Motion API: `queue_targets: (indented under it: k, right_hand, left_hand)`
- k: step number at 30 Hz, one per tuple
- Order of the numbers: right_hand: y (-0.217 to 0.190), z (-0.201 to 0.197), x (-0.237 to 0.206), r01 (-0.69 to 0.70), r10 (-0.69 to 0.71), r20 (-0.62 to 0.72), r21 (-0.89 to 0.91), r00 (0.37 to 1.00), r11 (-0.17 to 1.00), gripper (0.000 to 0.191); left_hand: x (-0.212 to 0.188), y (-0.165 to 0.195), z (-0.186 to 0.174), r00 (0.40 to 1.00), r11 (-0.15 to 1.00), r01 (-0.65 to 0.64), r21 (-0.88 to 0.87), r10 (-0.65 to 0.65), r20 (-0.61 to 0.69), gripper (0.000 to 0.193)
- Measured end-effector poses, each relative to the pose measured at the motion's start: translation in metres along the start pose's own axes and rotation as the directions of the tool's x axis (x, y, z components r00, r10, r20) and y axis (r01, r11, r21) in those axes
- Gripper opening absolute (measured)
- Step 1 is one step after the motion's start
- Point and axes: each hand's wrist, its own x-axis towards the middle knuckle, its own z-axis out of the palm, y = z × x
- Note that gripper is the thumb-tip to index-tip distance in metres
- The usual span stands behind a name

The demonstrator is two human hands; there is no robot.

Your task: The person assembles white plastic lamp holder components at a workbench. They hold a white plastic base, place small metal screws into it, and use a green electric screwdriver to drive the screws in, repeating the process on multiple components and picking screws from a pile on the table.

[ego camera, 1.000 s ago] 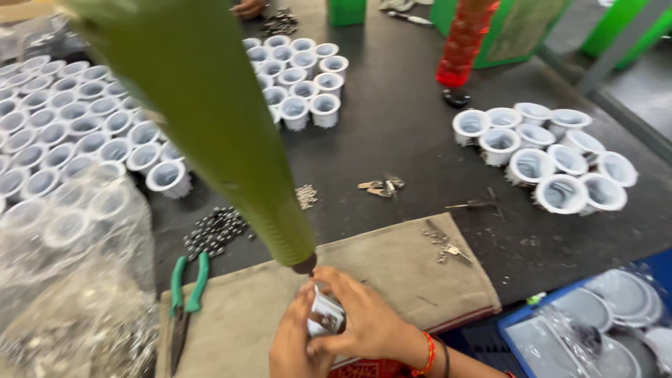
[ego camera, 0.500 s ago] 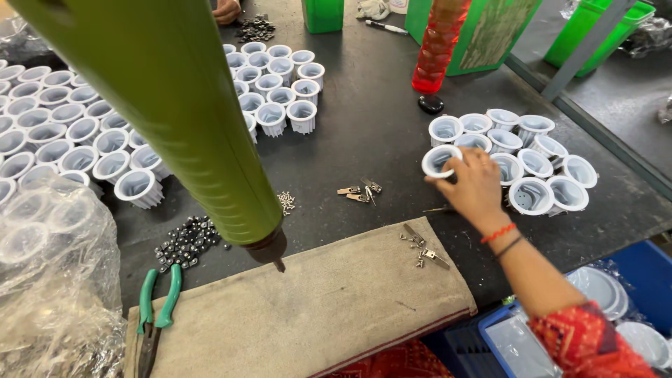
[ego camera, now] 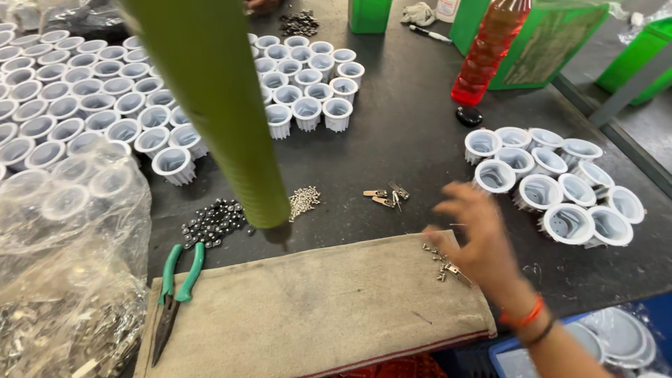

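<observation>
The right hand [ego camera: 476, 241], open and empty at lower right, hovers beside light, rigid white plastic cups [ego camera: 553, 185]; best gripped by the rim.

A folded cloth [ego camera: 315, 315] lies along the near edge of the table [ego camera: 406, 140]. On its right corner sit a few small metal clips [ego camera: 441, 260], with the right hand [ego camera: 479, 241] just above them. Pliers [ego camera: 175, 294] lie at the cloth's left edge, and left of those a plastic bag [ego camera: 63, 266] of parts. Behind the cloth hangs a tube [ego camera: 217, 105], a heap of small nuts [ego camera: 213, 222] to its left, screws [ego camera: 304, 201] to its right. One cluster of cups [ego camera: 553, 182] stands at the right, a larger one [ego camera: 105, 105] at the back left. A bottle [ego camera: 486, 49] stands behind the right cluster.
</observation>
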Motion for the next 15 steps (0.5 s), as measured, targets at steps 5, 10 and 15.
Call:
queue_targets:
  k: [5, 10, 15]
  right_hand:
    - [-0.078, 0.036, -0.034, 0.024, -0.089, 0.15, 0.391, 0.985, 0.92, 0.033]
    - [-0.082, 0.076, -0.062, -0.225, 0.086, 0.277, 0.525, 0.957, 0.82, 0.027]
    - [-0.059, 0.117, -0.087, -0.178, 0.065, 0.219, 0.551, 0.974, 0.816, 0.024]
  left_hand:
    - [-0.012, 0.026, -0.053, 0.985, 0.971, 0.142, 0.192, -0.157, 0.068, 0.037]
    - [-0.061, 0.064, -0.105, 0.958, 0.9, 0.284, 0.332, -0.248, -0.146, 0.033]
    - [-0.044, 0.087, -0.175, 0.629, 0.889, 0.285, 0.358, 0.108, -0.77, 0.03]
